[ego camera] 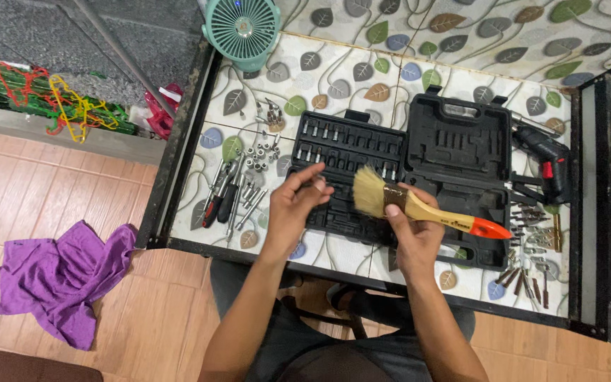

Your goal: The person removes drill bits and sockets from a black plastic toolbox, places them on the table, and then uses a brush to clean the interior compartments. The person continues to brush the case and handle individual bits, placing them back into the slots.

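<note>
Right now the right hand grips a paintbrush above the open tool case; the left hand, loosely open and empty, hovers beside the bristles, and a careless sweep could flick loose sockets left of the case off the table.

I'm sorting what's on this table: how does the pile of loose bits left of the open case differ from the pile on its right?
The left pile is mostly shiny silver sockets and extension bars, with red-and-black-handled tools beside it; the right pile is darker, slimmer, pointed bits. The left pile lies beside the left hand; the right pile lies below the drill, past the brush in the right hand. Both lie loose on the leaf-patterned tabletop.
</note>
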